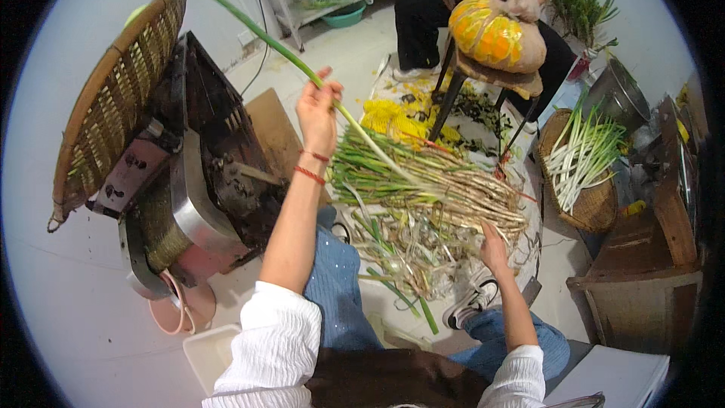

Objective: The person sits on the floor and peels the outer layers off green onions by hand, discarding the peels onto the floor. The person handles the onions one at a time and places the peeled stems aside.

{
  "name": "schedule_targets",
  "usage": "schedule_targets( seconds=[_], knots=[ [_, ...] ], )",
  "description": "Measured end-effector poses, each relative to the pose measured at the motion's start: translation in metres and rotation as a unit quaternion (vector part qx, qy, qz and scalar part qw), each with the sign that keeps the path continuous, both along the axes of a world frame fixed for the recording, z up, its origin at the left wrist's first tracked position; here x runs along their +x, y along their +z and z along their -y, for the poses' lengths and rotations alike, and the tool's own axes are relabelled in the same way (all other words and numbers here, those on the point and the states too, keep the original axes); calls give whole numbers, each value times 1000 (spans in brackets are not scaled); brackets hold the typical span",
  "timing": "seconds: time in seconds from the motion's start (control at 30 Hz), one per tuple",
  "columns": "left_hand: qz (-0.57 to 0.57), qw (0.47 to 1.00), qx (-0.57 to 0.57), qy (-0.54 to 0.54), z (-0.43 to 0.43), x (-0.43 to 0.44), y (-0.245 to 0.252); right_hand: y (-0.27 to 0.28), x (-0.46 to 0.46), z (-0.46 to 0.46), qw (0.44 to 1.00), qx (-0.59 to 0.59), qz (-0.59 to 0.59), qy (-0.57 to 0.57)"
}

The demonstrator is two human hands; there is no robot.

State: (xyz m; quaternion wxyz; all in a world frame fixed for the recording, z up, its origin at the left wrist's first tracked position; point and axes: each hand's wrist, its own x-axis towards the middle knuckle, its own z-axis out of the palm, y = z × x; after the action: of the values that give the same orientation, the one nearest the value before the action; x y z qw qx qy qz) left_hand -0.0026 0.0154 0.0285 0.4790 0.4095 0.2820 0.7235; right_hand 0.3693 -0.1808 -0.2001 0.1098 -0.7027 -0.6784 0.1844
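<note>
My left hand [322, 103] is raised and closed around a long green onion [277, 48]; its green leaf points up to the left and its pale stalk slants down to the right. Below it, a large pile of unpeeled green onions [419, 175] lies on the floor, roots to the right. My right hand [494, 246] is low at the root end of the pile, fingers partly hidden among the stalks; whether it grips one cannot be told. Loose peelings [408, 255] are scattered nearer my feet. Cleaned green onions [578, 164] rest in a wicker basket [605, 204] at the right.
Across from me a seated person [524, 5] works on a partly peeled pumpkin [495, 39] on a stool [450, 90]. A yellow mesh bag [396, 116] lies beside the pile. At left are a woven tray [113, 96] and a pink bucket [181, 306]; at right, a metal pot [620, 93] and wooden furniture [640, 300].
</note>
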Motion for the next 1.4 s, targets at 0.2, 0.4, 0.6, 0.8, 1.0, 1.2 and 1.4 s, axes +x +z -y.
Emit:
schedule_targets(
  seconds=[0.2, 0.4, 0.6, 0.8, 1.0, 1.2, 1.4],
  knots=[
    [-67, 973, -40, -219, 28, 48, -9, 165, -96, -74, 924, 308, -223, 41],
    [-83, 921, -96, -367, 64, 90, -24, 259, -145, -101, 853, 359, -378, 11],
    [-96, 857, -112, -494, 85, 102, -24, 272, -137, -109, 830, 248, -499, -36],
    [-164, 896, -62, -408, 99, 114, -17, 270, -124, -104, 790, 185, -583, -48],
    [-222, 875, -41, -428, 106, 114, -17, 299, -87, -96, 726, 137, -674, 7],
    [-269, 873, -14, -408, 106, 113, -19, 299, -73, -84, 683, 156, -713, 0],
    [-324, 868, 39, -375, 103, 116, -22, 302, -67, -73, 613, 196, -765, -13]
  ],
)
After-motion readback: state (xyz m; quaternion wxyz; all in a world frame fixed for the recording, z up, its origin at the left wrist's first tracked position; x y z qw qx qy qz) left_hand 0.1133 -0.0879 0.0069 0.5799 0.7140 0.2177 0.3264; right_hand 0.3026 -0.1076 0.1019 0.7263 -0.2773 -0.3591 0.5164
